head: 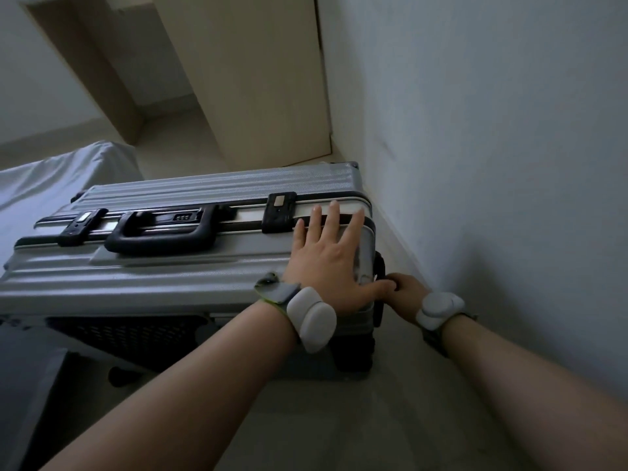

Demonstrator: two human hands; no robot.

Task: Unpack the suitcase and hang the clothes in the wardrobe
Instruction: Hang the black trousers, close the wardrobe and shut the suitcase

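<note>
- the suitcase (170, 266) stands closed on its long edge on the floor (323, 419), with its handle (159, 232) facing up, between the bed (51, 178) and the wall (509, 130).
- the left hand (326, 263) lies flat on the upper face near the right end. its fingers are straight and spread, and the tips reach the seam beside a black latch (278, 212).
- the right hand (406, 292) is low at that same end, fingers curled round a black part (380, 266) on the end face. i can't tell what that part is.
- each wrist wears a white band (311, 317).
- a beige wardrobe (258, 79) stands behind the suitcase, against the wall.
</note>
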